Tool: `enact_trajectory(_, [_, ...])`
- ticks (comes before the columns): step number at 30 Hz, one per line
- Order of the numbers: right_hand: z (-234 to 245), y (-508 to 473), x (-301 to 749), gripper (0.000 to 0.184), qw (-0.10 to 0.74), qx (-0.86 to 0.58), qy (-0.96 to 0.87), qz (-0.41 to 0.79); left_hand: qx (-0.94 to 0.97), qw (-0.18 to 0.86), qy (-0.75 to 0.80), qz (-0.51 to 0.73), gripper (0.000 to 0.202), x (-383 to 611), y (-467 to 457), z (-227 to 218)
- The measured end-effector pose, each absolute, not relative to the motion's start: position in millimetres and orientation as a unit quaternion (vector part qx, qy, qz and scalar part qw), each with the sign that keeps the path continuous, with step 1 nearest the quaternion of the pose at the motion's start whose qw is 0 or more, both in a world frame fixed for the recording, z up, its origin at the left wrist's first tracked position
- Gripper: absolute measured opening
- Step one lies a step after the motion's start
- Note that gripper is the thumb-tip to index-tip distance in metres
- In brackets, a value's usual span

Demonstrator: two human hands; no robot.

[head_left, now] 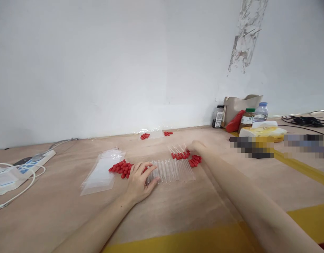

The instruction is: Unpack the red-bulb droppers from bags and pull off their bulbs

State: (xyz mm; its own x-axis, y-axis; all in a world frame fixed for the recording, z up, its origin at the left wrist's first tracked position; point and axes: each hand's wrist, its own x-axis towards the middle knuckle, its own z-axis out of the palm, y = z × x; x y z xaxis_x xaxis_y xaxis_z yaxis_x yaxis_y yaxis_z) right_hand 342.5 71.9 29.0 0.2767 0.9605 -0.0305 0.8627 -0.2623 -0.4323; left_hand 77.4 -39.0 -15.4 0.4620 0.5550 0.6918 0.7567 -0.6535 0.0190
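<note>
My left hand (139, 181) lies over the left end of a row of clear thin tubes (164, 171), thumb and fingers apart. Just left of it is a pile of red rubber bulbs (122, 168), partly covered by the fingers. Beyond the tubes, several droppers (177, 155) lie side by side, red bulbs toward me and thin stems pointing away. At the right end of that line my right hand (196, 147) is closed on a dropper by its red bulb; its fingertips are partly hidden. More red bulbs (195, 161) sit just below this hand.
Clear plastic bags (102, 172) are stacked left of the pile. By the wall lies a bag with red pieces (154, 134). A power strip (32, 167) with cables is at far left. Jars (247, 119), a grey bag (239, 103) and a tissue pack (263, 131) stand at right.
</note>
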Motion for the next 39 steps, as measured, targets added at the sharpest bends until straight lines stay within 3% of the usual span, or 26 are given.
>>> enact_trajectory(5, [47, 38, 339, 0.025, 0.218, -0.687, -0.677, 0.147, -0.836, 0.168, -0.388, -0.35, 0.034, 78, -38, -17])
enact_trajectory(7, [42, 14, 336, 0.021, 0.245, -0.646, -0.71, 0.133, -0.835, 0.198, -0.373, -0.353, 0.037, 80, -40, -16])
enact_trajectory(12, [2, -38, 327, 0.011, 0.353, -0.409, -0.839, -0.063, -0.838, 0.285, -0.31, -0.347, 0.039, 91, -51, -12])
enact_trajectory(17, [-23, -58, 312, 0.014, 0.399, -0.297, -0.859, -0.119, -0.868, 0.285, -0.265, -0.309, 0.025, 101, -54, -13])
enact_trajectory(23, [-26, -52, 306, 0.014, 0.407, -0.286, -0.853, -0.157, -0.866, 0.272, -0.269, -0.32, 0.009, 103, -50, -17])
enact_trajectory(39, [-22, -55, 312, 0.021, 0.374, -0.277, -0.86, -0.209, -0.879, 0.258, -0.256, -0.309, 0.014, 99, -55, -15])
